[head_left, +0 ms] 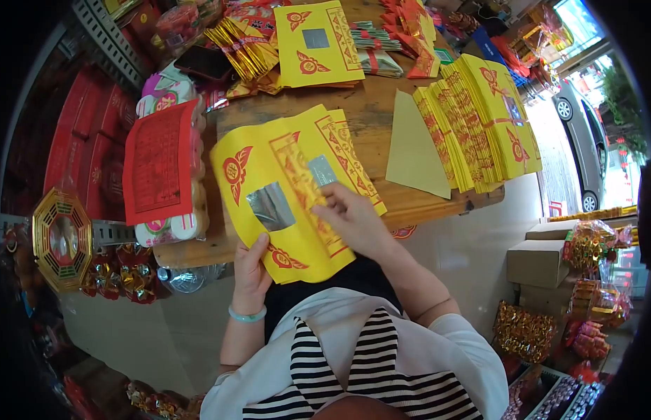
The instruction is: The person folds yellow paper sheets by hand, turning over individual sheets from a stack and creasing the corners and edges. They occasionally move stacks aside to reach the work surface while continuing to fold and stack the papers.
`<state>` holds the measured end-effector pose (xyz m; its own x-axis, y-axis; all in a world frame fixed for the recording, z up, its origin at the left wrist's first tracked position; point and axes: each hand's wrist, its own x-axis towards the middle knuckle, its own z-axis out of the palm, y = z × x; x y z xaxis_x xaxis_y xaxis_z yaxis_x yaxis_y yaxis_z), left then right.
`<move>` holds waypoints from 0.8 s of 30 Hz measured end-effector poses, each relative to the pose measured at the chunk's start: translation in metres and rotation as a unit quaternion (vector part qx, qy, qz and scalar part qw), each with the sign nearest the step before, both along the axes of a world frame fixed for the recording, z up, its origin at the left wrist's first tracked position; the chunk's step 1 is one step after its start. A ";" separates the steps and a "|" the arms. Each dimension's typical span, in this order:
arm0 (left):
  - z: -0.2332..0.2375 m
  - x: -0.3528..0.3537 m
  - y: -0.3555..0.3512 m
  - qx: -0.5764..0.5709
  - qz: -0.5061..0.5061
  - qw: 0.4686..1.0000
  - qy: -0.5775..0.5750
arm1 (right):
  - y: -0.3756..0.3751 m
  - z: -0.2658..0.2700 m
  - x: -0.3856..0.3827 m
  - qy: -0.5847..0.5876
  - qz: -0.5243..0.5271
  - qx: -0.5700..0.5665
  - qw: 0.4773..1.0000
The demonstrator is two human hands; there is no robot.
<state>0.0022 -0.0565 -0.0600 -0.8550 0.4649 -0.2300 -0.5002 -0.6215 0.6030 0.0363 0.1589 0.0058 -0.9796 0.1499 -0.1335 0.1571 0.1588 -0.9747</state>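
Yellow joss paper sheets [250, 150] with red print and silver foil squares lie at the front of the wooden table, reaching past its near edge. My left hand [253, 274] grips their lower left edge, thumb on top, a pale green bangle on the wrist. Above the right side of the sheets is my right hand [346, 213], fingers curled together at the top sheet's edge; its fingertips partly hide what they pinch. Beneath, a second printed sheet [353, 164] with its own foil patch shows to the right.
Bundled yellow paper [490, 115] stands at the table's right beside a plain yellow sheet [415, 147]. More printed sheets [297, 52] and a dark phone [203, 64] lie at the back. A red-covered pack [161, 164] sits left; cardboard boxes [539, 259] stand on the floor at right.
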 end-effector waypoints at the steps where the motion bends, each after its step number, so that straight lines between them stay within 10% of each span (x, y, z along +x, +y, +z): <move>1: 0.001 0.000 0.001 -0.023 -0.003 1.000 0.006 | 0.011 0.009 -0.002 -0.018 -0.024 0.015 0.999; 5: 0.020 0.000 0.013 -0.105 -0.024 0.994 0.016 | 0.054 0.007 -0.011 -0.078 -0.056 0.131 0.987; 7: 0.029 -0.002 0.022 -0.165 -0.043 0.985 0.023 | 0.066 -0.026 -0.012 0.079 -0.096 0.431 0.894; 12: 0.027 -0.006 0.027 -0.185 -0.054 0.981 0.036 | 0.056 -0.032 -0.008 0.049 -0.133 0.491 0.859; 24: 0.052 -0.039 0.054 -0.251 0.140 0.931 0.227 | 0.054 0.006 -0.001 0.193 -0.122 0.248 0.942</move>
<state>-0.0366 -0.0021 -0.0083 -0.9884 0.1414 0.0553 0.0149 -0.2720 0.9622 0.0350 0.2128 0.0113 -0.8695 0.3264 0.3706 -0.1030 0.6140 -0.7826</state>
